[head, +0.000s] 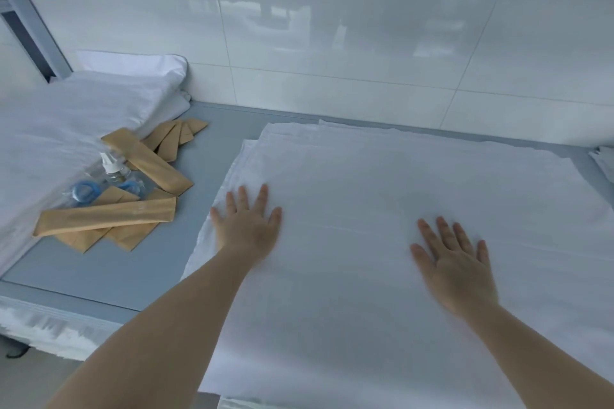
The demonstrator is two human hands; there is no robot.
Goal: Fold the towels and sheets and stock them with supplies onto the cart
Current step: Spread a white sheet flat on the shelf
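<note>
Presently the folded white sheet (382, 209) lies flat on the grey table (109, 272), under both palms. Left hand (247, 222) presses near the sheet's left edge, fingers straight and spread, gripping nothing. Right hand (455, 262) presses flat to the right of the sheet's middle, likewise gripping nothing. Sheet is smooth, layered edges stepped at its far-left corner. Left of the sheet: bare table strip, then brown paper sachets (109, 216), clear bottles (109, 176) and stacked white linen (66, 116).

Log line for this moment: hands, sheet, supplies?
left hand: flat on sheet | right hand: flat on sheet | sheet: spread on table | supplies: brown packets, untouched
</note>
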